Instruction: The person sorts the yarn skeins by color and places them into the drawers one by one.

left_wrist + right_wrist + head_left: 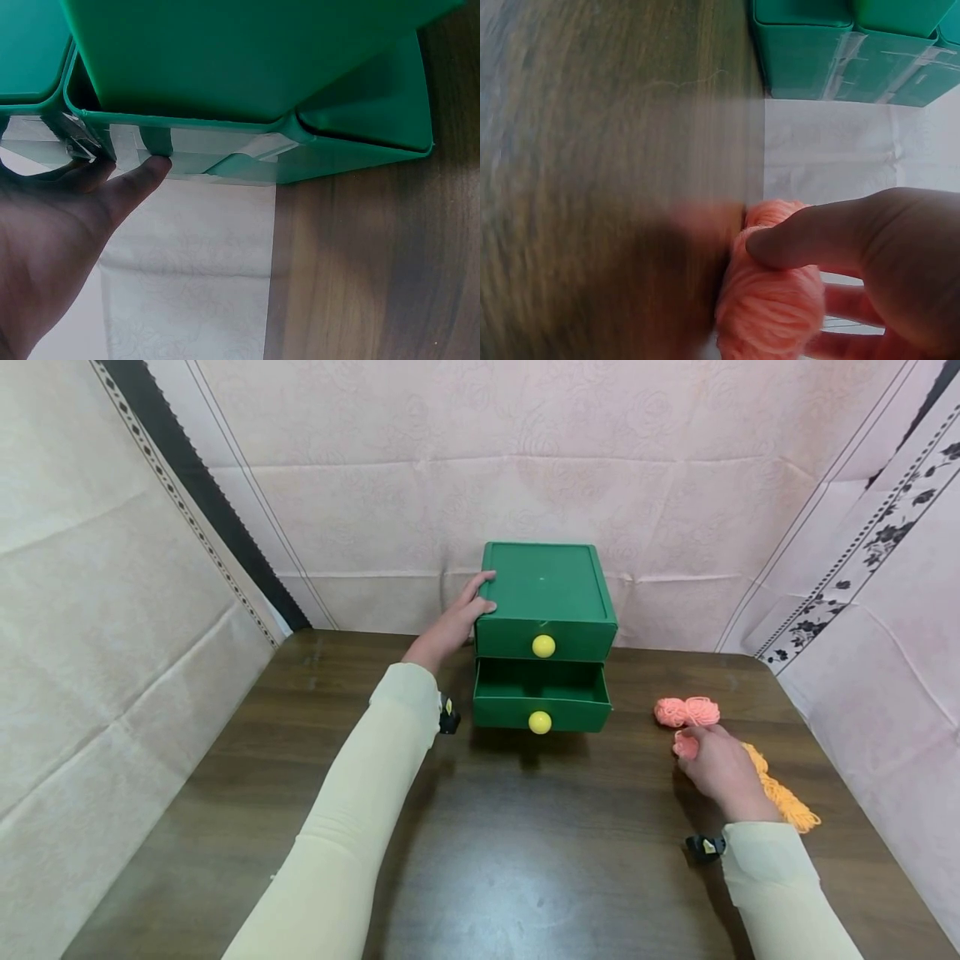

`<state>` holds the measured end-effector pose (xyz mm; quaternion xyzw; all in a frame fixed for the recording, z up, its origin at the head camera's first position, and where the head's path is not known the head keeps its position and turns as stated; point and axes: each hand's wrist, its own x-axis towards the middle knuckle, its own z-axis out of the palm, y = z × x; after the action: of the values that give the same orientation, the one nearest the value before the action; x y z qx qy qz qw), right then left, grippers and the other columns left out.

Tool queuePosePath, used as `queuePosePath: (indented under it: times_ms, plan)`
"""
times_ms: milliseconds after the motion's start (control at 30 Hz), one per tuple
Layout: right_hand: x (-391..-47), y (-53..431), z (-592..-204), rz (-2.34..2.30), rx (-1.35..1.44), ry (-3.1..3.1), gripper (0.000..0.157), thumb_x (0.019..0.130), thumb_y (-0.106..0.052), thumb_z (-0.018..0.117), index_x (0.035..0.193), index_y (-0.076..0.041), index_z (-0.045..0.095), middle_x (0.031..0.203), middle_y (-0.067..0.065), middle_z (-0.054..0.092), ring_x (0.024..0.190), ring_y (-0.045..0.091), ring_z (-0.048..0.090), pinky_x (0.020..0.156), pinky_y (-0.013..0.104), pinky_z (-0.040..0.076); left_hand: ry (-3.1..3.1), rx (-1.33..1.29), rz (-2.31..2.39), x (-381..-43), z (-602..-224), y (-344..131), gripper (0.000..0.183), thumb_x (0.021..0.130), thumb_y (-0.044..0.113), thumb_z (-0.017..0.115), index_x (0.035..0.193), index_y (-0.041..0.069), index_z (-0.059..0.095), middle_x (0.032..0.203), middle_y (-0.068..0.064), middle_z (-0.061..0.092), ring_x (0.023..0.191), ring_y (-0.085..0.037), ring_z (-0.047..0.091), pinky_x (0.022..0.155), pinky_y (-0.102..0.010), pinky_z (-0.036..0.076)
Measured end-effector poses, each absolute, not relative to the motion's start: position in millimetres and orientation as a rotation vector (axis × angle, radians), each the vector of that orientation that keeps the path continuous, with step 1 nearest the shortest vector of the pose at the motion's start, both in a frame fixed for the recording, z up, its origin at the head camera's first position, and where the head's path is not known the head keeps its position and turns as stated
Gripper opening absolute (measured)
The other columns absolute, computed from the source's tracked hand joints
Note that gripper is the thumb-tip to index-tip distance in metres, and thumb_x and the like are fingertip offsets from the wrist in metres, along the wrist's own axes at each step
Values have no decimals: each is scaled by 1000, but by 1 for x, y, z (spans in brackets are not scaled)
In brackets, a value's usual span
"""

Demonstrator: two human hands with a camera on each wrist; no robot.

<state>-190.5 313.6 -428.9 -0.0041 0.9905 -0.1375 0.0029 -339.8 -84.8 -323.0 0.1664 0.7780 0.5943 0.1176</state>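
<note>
A green two-drawer box [546,581] with yellow knobs stands at the table's back edge. Its lower drawer [517,713] is pulled out; the inside that shows is bare. My left hand [453,625] rests at the box's upper left edge. In the left wrist view, the thumb [142,184] lies straight along the taped side. Out to the right, my right hand [723,774] pinches a coral-pink yarn skein [769,315] between thumb and fingers, low over the table. Just behind it lies another pink skein [686,712]. A yellow-orange skein [787,797] is partly hidden by the right hand.
The brown wooden table [480,843] reaches back to a pale patterned cloth [525,418] hung close behind the box. More cloth hangs along the left and right sides. The upper drawer [506,639] is closed.
</note>
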Motion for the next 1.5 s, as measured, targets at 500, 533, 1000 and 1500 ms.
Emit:
queuePosePath:
  times_ms: [500,533,1000,1500]
  plan:
    - [-187,303,-421,-469,-77,3191,49,85,-16,68,126,8,56,130,35,46,112,54,47,92,66,38,2272,465,1750,-339,-322,-84,57,94,39,41,147,49,22,162,7,7,144,-29,24,107,-59,32]
    - [-187,302,-419,-477,-88,3201,49,85,-17,68,126,8,56,131,34,46,113,53,47,93,66,38,2272,466,1750,-339,-322,-84,57,94,39,41,147,49,21,162,7,6,144,-29,23,107,-59,31]
    - [-185,284,-400,-596,-236,3346,44,82,-12,71,122,3,60,127,28,52,112,47,48,91,64,41,2233,473,1703,-322,-299,-84,62,97,29,38,154,35,14,163,1,1,146,-31,20,109,-58,32]
    - [-184,263,-382,-729,-357,3423,41,80,-7,72,120,-1,63,128,22,55,112,43,49,88,60,44,2229,471,1710,-331,-308,-85,61,98,31,38,153,38,14,163,2,0,147,-31,18,110,-60,29]
